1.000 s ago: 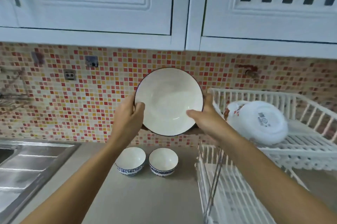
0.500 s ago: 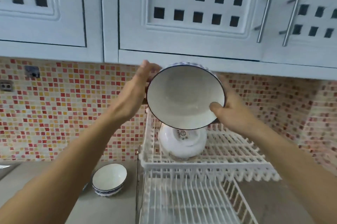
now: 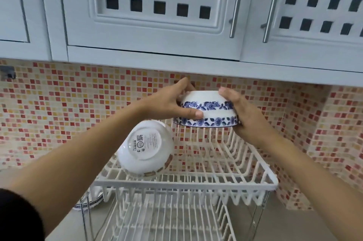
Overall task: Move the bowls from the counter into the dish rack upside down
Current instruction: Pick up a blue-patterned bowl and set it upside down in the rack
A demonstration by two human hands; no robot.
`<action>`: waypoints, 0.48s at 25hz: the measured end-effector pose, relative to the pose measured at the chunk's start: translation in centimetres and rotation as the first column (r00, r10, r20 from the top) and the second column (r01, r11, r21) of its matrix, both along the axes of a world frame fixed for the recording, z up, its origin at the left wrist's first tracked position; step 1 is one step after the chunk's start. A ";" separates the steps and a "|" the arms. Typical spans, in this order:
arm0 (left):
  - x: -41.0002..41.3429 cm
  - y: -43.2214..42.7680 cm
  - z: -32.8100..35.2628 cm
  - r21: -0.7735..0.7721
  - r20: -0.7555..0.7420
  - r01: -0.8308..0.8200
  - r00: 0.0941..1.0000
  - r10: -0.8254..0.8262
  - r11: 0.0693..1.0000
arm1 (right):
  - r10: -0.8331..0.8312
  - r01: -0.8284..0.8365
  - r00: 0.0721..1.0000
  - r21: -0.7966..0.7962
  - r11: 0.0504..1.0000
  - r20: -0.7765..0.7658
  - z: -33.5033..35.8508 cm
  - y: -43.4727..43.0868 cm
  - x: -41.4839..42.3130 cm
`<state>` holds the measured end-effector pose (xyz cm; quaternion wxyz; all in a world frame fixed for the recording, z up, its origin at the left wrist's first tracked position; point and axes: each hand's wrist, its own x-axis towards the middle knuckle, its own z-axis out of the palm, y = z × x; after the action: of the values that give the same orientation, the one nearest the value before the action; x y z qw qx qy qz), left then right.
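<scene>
I hold a white bowl with blue flower bands (image 3: 208, 110) upside down, its rim level, above the back of the upper tier of the white dish rack (image 3: 184, 182). My left hand (image 3: 169, 103) grips its left side and my right hand (image 3: 238, 112) its right side. A plain white bowl with a label on its base (image 3: 146, 147) leans upside down in the rack's left part. Part of a small blue-patterned bowl (image 3: 88, 201) shows on the counter behind the rack's left leg.
The rack has a lower tier (image 3: 163, 219) of white bars below. White wall cabinets (image 3: 157, 15) hang low overhead, with metal handles (image 3: 236, 3) to the right. A red and yellow mosaic wall (image 3: 59, 113) runs close behind the rack.
The bowl was turned from facing me to upside down and lowered toward the rack's upper tier. My view shifted right, so the small counter bowls slid mostly out of sight.
</scene>
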<state>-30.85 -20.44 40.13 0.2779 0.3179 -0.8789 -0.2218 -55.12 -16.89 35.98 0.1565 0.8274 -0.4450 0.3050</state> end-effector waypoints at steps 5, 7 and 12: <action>-2.3 -2.7 -2.3 0.026 0.099 -0.014 0.995 0.012 1.000 | 0.004 0.007 0.999 0.347 0.938 -0.032 -1.7 -2.0 -2.5; -2.9 -3.4 -2.6 0.073 0.137 -0.035 0.990 0.025 0.997 | 0.029 -0.063 0.996 0.422 0.904 0.086 -2.2 -3.2 -2.8; -4.5 -4.7 -2.7 0.024 0.405 -0.152 0.905 0.129 0.988 | 0.030 -0.051 0.998 0.514 0.856 0.048 -2.8 -4.2 -3.1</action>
<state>-35.34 -25.17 37.41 0.0979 0.4268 -0.8855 -0.1554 -58.20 -21.09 33.18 -0.0855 0.8423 -0.4956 0.1939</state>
